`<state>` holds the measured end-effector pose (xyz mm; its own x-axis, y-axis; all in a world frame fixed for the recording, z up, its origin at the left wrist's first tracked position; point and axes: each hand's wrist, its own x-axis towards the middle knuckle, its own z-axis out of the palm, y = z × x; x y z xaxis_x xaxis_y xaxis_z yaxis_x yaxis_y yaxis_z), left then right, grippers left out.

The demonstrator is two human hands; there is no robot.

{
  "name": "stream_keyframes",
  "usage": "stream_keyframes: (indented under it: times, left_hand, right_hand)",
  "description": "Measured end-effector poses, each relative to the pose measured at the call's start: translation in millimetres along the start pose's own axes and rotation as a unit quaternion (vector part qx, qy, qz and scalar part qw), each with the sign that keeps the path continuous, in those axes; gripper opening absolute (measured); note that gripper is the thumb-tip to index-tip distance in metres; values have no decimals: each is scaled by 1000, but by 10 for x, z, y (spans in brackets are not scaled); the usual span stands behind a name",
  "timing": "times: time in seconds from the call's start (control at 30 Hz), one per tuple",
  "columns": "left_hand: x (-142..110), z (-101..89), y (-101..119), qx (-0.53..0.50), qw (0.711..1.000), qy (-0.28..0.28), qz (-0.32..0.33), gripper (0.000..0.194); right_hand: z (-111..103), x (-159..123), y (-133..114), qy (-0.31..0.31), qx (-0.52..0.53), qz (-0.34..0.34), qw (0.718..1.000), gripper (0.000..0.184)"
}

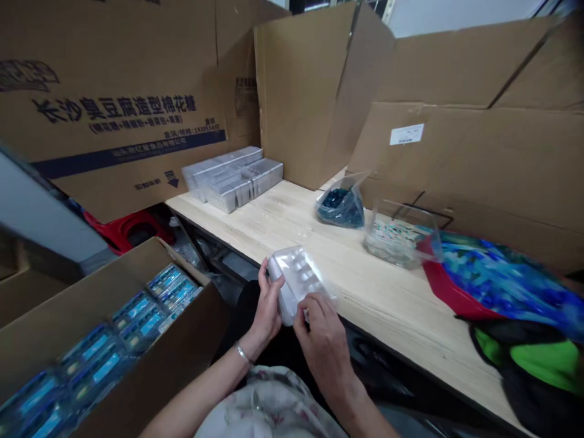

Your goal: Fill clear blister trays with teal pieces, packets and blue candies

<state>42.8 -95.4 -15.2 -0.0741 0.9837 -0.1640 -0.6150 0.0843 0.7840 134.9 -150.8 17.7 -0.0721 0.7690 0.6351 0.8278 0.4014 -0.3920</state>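
A clear plastic box (296,277) with moulded compartments is held over the front edge of the table. My left hand (268,307) grips its left side, thumb on top and fingers around the outer edge; a silver bracelet circles that wrist. At the box's near right corner, my right hand (322,334) is closed with thumb and index finger pinched on the plastic edge. What lies under the right fingers is partly hidden. The box looks see-through, and I cannot make out any contents.
Stacked clear boxes (237,179) stand at the table's back left. Toward the right are a bag of dark blue pieces (340,207), a clear tub (396,243) and a red tray (449,292) of blue packets. An open carton (182,340) of packed boxes sits at left.
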Motion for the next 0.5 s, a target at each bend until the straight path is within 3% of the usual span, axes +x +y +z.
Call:
stream_keyframes:
  times: [0.13,0.3,0.43,0.5]
  left_hand:
    - [-8,-4,-146,-38,999,5,12,63]
    - [49,-74,-178,-86,996,-8,-11,61]
    - [67,-133,-153,-109,994,-2,-19,59]
    - [58,-158,-120,-115,993,-5,-14,59]
  right_hand:
    - [86,-62,-69,-16,-94,-19,995,19]
    - [172,-93,-194,-64,-164,-36,984,24]
    - [47,-11,-260,-66,-141,-50,987,15]
    - [-64,81,-190,-30,-125,-26,991,27]
